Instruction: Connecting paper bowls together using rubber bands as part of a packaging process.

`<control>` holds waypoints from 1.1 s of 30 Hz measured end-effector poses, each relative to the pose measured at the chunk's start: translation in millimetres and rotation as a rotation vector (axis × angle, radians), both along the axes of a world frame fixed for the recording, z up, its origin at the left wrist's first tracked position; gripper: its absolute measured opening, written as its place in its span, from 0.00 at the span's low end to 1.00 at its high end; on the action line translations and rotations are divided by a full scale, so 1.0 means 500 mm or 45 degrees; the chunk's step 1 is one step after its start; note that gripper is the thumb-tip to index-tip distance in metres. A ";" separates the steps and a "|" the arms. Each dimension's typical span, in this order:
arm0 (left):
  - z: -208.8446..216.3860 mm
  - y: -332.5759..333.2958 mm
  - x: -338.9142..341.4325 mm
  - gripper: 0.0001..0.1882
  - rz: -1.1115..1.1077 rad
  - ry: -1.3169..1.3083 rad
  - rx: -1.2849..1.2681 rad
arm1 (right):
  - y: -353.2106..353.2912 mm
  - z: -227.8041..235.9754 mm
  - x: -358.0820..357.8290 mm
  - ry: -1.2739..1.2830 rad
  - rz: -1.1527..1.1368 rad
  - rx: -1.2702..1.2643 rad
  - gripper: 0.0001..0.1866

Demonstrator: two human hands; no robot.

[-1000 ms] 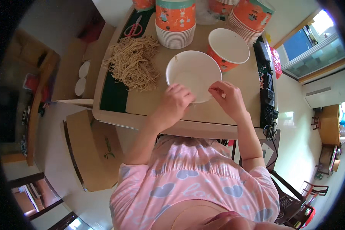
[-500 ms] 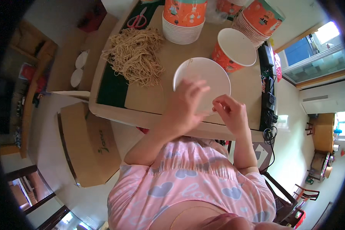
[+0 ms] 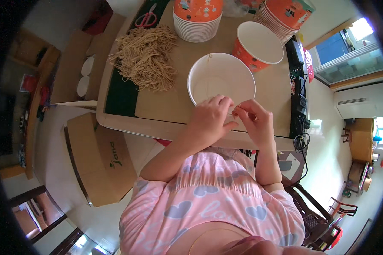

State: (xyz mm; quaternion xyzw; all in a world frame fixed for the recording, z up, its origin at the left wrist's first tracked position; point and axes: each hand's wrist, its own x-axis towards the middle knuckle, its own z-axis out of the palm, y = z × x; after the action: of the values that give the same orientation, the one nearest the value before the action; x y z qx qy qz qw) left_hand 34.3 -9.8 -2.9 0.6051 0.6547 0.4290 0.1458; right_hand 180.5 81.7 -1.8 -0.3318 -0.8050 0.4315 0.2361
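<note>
A white-lined paper bucket [image 3: 232,76] stands at the table's near edge, its mouth tipped toward me. A thin tan string [image 3: 207,78] is fastened at its far rim and runs across the mouth to the near rim. There my left hand [image 3: 210,121] has its fingers bent over the rim and closed about the string, thumb toward the other hand. My right hand [image 3: 256,121] pinches thumb and forefinger together at the near rim, around what looks like the string's end. Left of the bucket lies a loose heap of cut tan strings [image 3: 144,57].
Behind stand a stack of orange patterned buckets [image 3: 198,25], another stack [image 3: 283,19] and a single orange bucket [image 3: 259,46]. Red-handled scissors [image 3: 147,19] lie beyond the strings. Black cables [image 3: 301,123] edge the table's right side. A cardboard box [image 3: 100,159] sits on the floor at left.
My left hand has come down from over the bucket's mouth to its near rim, fingers closing beside my right hand. The string across the mouth now shows taut. The view has shifted slightly.
</note>
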 end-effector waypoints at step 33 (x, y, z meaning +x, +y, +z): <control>0.025 0.047 -0.054 0.10 -0.213 -0.384 -0.273 | 0.013 -0.034 -0.012 0.373 -0.089 -0.244 0.04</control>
State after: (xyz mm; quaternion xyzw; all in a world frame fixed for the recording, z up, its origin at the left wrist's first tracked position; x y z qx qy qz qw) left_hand 7.2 13.9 9.5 0.5673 0.6147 0.4290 0.3409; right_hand 174.5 88.2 -18.7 -0.3143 -0.7050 0.5415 0.3330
